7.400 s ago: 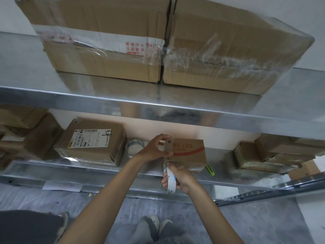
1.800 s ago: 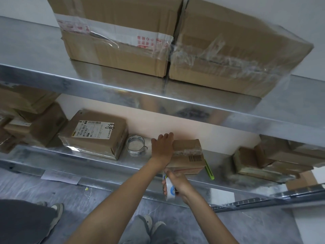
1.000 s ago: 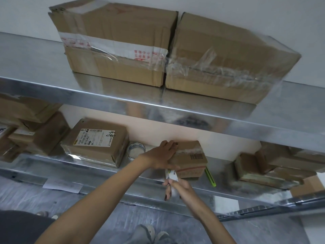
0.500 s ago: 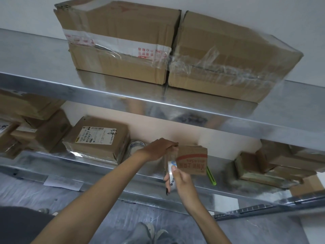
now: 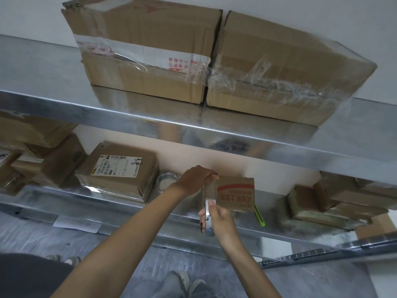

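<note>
A small cardboard box point(image 5: 236, 193) with a red band and red print stands tilted up on the lower metal shelf point(image 5: 120, 211). My left hand point(image 5: 196, 178) grips its upper left corner. My right hand point(image 5: 221, 218) holds a roll of clear tape point(image 5: 208, 218) just below the box's left edge. A strip of tape point(image 5: 206, 190) runs up from the roll along that edge.
A labelled parcel point(image 5: 120, 171) lies left of the box, with a second tape roll point(image 5: 166, 182) between them. A green cutter point(image 5: 258, 216) lies right of the box. More parcels point(image 5: 343, 201) fill both shelf ends. Two large taped cartons point(image 5: 146, 50) sit on the upper shelf point(image 5: 193, 123).
The box was turned from lying flat to standing with its red-printed face toward me. My right hand brought the tape roll up to the box's left edge.
</note>
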The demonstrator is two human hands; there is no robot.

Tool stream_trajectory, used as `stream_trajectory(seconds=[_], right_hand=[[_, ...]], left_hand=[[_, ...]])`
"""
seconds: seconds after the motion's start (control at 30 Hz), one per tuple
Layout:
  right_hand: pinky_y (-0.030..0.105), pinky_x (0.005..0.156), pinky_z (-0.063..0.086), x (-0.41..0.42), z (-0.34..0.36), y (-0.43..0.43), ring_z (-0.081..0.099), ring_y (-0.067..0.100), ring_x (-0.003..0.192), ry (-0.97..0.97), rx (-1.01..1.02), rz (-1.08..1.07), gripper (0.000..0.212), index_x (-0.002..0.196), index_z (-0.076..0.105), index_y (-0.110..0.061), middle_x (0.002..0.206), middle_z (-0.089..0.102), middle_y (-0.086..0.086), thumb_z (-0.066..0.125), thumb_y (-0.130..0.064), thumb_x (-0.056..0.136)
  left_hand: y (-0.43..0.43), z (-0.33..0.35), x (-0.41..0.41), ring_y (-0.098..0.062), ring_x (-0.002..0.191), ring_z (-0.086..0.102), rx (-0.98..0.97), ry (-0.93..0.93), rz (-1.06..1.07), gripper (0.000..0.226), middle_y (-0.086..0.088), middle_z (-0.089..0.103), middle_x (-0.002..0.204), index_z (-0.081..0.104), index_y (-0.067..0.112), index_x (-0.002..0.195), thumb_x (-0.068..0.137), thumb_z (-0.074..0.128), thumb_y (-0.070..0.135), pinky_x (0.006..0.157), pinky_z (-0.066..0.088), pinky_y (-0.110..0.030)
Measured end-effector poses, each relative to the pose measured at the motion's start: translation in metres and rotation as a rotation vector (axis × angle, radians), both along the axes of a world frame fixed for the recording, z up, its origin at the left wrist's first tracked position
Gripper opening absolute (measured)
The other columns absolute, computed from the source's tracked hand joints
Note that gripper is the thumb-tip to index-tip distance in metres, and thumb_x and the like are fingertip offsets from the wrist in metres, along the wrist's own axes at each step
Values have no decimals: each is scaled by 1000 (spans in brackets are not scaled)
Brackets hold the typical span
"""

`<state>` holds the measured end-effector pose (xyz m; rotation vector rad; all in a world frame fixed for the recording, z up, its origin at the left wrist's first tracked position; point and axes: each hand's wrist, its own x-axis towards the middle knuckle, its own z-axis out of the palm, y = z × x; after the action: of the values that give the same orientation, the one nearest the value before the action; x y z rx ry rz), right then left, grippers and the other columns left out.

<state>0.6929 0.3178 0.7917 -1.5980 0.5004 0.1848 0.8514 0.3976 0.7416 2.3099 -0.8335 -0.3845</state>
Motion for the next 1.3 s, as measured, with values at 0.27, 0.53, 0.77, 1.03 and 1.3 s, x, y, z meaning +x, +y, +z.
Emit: stream_trajectory(seconds=[0.27, 0.53, 0.77, 1.03, 1.3], right_hand=[[18, 43, 40, -2, -24, -2, 46, 11, 32, 181, -108, -76, 52, 58, 60, -7, 38, 51, -1, 39, -27, 101], [16, 39, 35, 5, -30, -10, 42, 10, 31, 270, -122, -31, 51, 58, 59, -8, 36, 46, -1, 39, -27, 101], [13, 35, 32, 12, -26, -27, 40, 8, 29, 320, -183, 54, 43, 70, 65, -6, 30, 41, -5, 39, -25, 100], [15, 38, 36, 12, -28, -25, 39, 10, 30, 316, -89, 52, 45, 76, 65, -2, 36, 43, 1, 35, -24, 102], [18, 39, 36, 11, -26, -29, 37, 13, 31, 331, 47, 71, 42, 80, 60, 2, 36, 38, 3, 34, -22, 102]], left_hand=[[-3, -7, 0, -12, 62, 54, 28, 70, 25, 38, 4, 62, 70, 61, 12, 77, 100, 45, 38, 69, 48, -35], [-1, -14, 1, -14, 73, 61, 102, -69, 31, 42, 5, 68, 81, 67, 16, 84, 100, 40, 44, 70, 49, -31], [-6, -10, -4, -15, 104, 61, 82, -142, 4, 31, 6, 67, 117, 61, 24, 123, 101, 44, 36, 87, 48, -34], [-18, -21, -27, -24, 124, 39, 212, -116, -97, 62, -4, 38, 145, 17, 17, 153, 101, 31, 48, 96, 39, -38], [-24, -5, -37, -27, 148, -13, 619, -304, -122, 106, -9, -12, 161, -8, 10, 153, 73, -3, 79, 113, -11, -63]])
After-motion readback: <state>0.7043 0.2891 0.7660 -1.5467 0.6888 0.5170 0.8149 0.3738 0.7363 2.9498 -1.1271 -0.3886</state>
